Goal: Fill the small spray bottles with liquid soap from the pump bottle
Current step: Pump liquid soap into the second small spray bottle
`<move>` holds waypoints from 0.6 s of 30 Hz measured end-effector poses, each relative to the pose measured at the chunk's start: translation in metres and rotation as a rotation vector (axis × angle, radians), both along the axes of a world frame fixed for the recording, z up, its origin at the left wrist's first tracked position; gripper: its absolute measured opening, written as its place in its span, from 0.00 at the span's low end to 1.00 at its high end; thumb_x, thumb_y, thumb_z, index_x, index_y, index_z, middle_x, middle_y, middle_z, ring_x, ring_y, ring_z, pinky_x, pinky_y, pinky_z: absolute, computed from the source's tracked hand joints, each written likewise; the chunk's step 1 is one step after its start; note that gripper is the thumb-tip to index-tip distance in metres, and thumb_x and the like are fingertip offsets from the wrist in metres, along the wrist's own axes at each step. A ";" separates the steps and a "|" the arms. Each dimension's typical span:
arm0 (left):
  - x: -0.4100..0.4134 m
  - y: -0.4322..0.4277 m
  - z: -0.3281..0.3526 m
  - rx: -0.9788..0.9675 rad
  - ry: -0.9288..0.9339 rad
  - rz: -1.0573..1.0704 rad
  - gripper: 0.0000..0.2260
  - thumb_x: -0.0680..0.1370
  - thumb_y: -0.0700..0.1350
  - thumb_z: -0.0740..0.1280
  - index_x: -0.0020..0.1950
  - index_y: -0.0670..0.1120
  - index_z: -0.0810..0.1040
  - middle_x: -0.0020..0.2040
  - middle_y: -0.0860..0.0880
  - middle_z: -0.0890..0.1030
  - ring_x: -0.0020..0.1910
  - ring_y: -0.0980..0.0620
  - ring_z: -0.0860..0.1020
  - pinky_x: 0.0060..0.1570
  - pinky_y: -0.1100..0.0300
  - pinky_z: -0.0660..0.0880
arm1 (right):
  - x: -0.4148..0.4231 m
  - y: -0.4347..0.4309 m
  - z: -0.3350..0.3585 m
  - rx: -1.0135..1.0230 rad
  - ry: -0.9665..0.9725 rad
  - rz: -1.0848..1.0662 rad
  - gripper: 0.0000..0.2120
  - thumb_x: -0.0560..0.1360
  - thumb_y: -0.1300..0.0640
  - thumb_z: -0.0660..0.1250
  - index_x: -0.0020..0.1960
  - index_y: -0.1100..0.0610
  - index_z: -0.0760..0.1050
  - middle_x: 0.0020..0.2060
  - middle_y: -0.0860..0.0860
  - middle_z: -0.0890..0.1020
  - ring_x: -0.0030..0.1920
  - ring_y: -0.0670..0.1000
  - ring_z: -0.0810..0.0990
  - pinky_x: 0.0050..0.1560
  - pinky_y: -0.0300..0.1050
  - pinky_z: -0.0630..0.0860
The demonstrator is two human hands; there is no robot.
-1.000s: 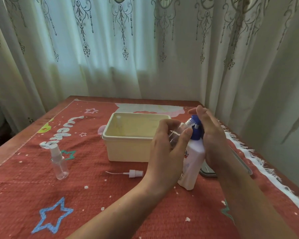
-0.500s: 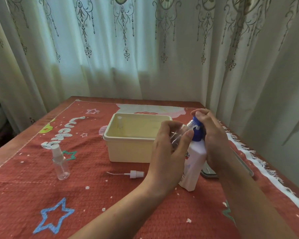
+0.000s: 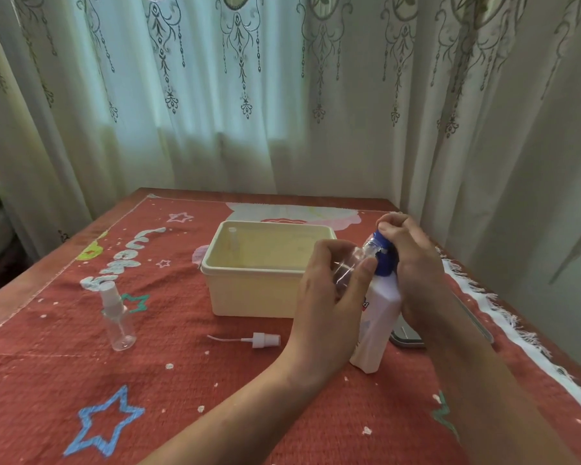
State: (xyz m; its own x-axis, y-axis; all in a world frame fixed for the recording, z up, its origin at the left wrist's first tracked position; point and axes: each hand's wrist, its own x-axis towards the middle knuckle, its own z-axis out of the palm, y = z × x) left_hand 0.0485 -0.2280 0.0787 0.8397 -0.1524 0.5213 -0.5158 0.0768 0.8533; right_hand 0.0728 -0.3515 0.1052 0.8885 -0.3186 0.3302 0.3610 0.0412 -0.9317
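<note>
Head view: the left hand (image 3: pixel 329 290) grips a clear small spray bottle (image 3: pixel 348 267), uncapped and tilted, with its mouth at the spout of the white pump bottle (image 3: pixel 379 317). The pump bottle stands toward the right edge of the tabletop (image 3: pixel 215 397). The right hand (image 3: pixel 415 263) has its fingers (image 3: pixel 391 229) curled over the pump bottle's blue top. A capped spray bottle (image 3: pixel 116 317) stands upright near the left edge. A loose spray head (image 3: pixel 262 339) lies just in front of the cream tub (image 3: pixel 259 293) at mid-tabletop.
</note>
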 end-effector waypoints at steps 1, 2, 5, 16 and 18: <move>0.000 0.000 0.000 0.001 -0.002 0.004 0.08 0.81 0.48 0.66 0.59 0.49 0.73 0.49 0.52 0.79 0.48 0.60 0.78 0.46 0.71 0.74 | 0.001 -0.001 -0.001 0.012 -0.005 -0.002 0.07 0.80 0.58 0.61 0.45 0.51 0.74 0.33 0.42 0.79 0.33 0.41 0.77 0.36 0.37 0.77; 0.000 0.000 0.000 -0.002 -0.003 0.006 0.08 0.81 0.48 0.66 0.59 0.49 0.73 0.49 0.52 0.79 0.48 0.61 0.78 0.46 0.71 0.74 | 0.000 0.000 0.000 0.020 -0.005 -0.002 0.06 0.80 0.57 0.62 0.45 0.51 0.74 0.32 0.42 0.79 0.33 0.41 0.77 0.37 0.37 0.77; 0.002 0.000 0.002 -0.021 -0.007 0.002 0.08 0.81 0.47 0.66 0.59 0.47 0.74 0.51 0.52 0.80 0.51 0.60 0.79 0.49 0.72 0.74 | -0.003 0.001 -0.001 0.020 0.004 0.033 0.10 0.78 0.46 0.63 0.50 0.52 0.74 0.31 0.43 0.80 0.34 0.43 0.79 0.39 0.39 0.79; 0.001 -0.001 0.000 -0.012 0.009 0.000 0.07 0.81 0.48 0.66 0.58 0.49 0.73 0.51 0.52 0.80 0.51 0.57 0.79 0.49 0.69 0.76 | -0.004 0.000 0.000 0.019 0.009 0.026 0.04 0.81 0.54 0.61 0.48 0.51 0.73 0.30 0.43 0.79 0.33 0.42 0.78 0.38 0.39 0.77; 0.001 0.000 0.003 -0.026 0.009 -0.004 0.07 0.81 0.47 0.66 0.58 0.48 0.74 0.51 0.52 0.80 0.50 0.58 0.79 0.49 0.70 0.75 | -0.004 0.000 -0.002 0.025 0.025 0.024 0.07 0.79 0.47 0.62 0.49 0.50 0.74 0.33 0.44 0.81 0.36 0.44 0.80 0.43 0.43 0.78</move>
